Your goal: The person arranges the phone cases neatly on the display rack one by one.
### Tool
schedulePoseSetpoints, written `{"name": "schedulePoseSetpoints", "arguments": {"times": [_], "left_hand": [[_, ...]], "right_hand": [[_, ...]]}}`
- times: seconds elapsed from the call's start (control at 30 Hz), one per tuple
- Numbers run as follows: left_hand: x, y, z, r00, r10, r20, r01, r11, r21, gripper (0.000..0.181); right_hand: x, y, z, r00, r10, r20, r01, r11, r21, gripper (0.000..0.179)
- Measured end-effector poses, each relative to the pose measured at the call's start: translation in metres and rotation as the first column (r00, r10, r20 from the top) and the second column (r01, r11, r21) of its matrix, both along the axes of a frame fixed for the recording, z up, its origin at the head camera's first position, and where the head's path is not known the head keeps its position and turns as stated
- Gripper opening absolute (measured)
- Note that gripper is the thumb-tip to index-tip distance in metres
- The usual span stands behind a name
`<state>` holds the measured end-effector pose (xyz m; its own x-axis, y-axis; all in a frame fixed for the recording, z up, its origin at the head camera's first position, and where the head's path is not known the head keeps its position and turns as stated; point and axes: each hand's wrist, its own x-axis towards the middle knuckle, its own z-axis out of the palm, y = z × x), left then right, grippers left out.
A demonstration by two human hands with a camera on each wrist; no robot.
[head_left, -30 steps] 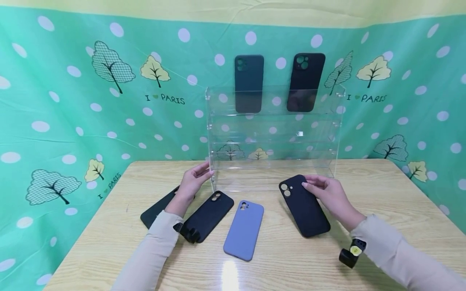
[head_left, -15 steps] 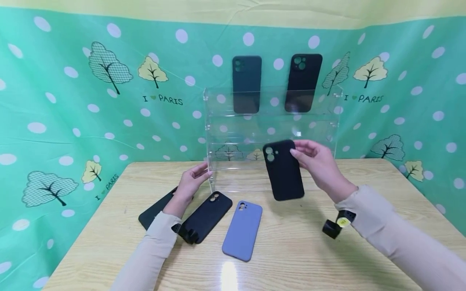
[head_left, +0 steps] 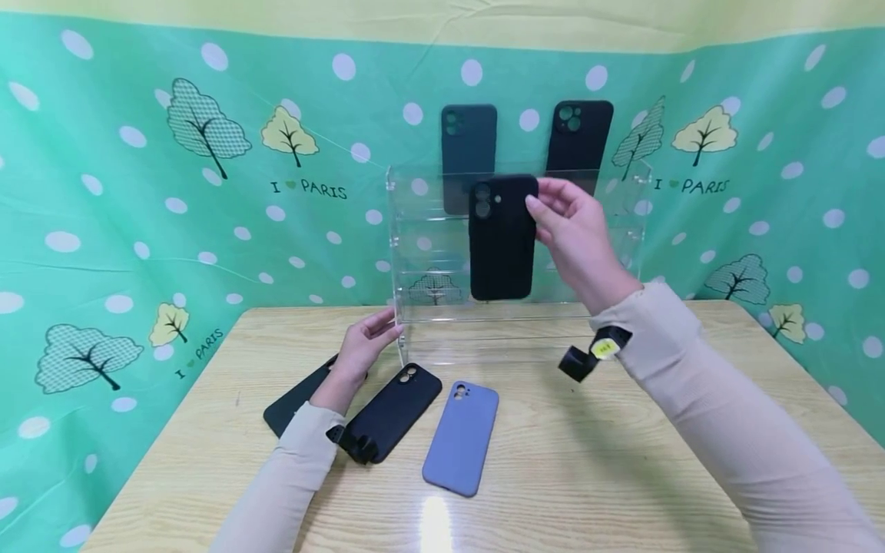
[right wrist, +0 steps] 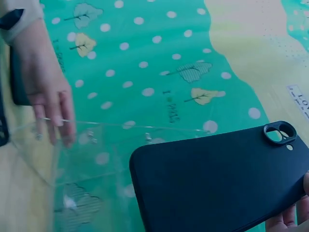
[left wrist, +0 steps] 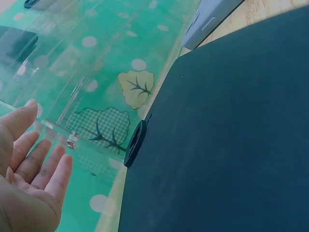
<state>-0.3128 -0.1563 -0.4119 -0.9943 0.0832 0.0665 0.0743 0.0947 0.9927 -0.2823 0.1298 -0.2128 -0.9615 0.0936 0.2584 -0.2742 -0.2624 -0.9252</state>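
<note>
My right hand [head_left: 570, 234] pinches a black phone case [head_left: 502, 261] by its upper right edge, thumb on the back and fingers behind. It hangs upright in front of the clear acrylic display rack [head_left: 525, 332], overlapping the upper tiers. In the right wrist view the black case's camera cutout [right wrist: 280, 133] is near the fingers. My left hand [head_left: 362, 342] rests its fingertips at the rack's left side panel; in the left wrist view its fingers [left wrist: 59, 176] are straight and apart from the thumb. A dark blue-green case [head_left: 469, 146] and a black case [head_left: 582, 137] stand in the top tier.
On the wooden table [head_left: 553, 468] lie a lavender case [head_left: 462, 442], a black case [head_left: 397, 411] and a dark green case [head_left: 297, 399] partly under the left forearm. A green patterned cloth [head_left: 332, 253] hangs behind the rack.
My right hand has lifted the black phone case from near the table, up and leftward to in front of the rack's upper tiers, turning it more upright. My left hand stays at the side panel.
</note>
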Motion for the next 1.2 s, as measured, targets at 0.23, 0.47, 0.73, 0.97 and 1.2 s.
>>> {"name": "schedulePoseSetpoints", "arguments": {"times": [0.23, 0.47, 0.73, 0.97, 1.2], "left_hand": [[0.001, -0.001, -0.001, 1.000, 0.000, 0.004, 0.000, 1.000, 0.011, 0.050], [0.000, 0.000, -0.001, 1.000, 0.001, 0.006, -0.001, 1.000, 0.010, 0.050], [0.000, -0.001, -0.003, 1.000, 0.003, 0.008, -0.003, 1.000, 0.006, 0.052], [0.000, 0.001, -0.002, 1.000, 0.009, 0.006, -0.009, 1.000, 0.015, 0.051], [-0.001, 0.001, -0.002, 1.000, 0.011, -0.006, -0.011, 1.000, 0.015, 0.050]], "right_hand": [[-0.026, -0.017, 0.027, 0.992, -0.100, -0.078, 0.102, 0.995, 0.014, 0.016], [-0.053, -0.023, 0.035, 0.966, -0.176, -0.188, 0.192, 0.979, 0.069, 0.014], [-0.079, -0.028, 0.027, 0.925, -0.223, -0.307, 0.245, 0.969, 0.034, 0.015], [-0.086, -0.035, 0.009, 0.934, -0.199, -0.297, 0.238, 0.966, 0.102, 0.021], [-0.082, -0.044, -0.011, 0.941, -0.240, -0.239, 0.286, 0.941, 0.181, 0.025]]}}
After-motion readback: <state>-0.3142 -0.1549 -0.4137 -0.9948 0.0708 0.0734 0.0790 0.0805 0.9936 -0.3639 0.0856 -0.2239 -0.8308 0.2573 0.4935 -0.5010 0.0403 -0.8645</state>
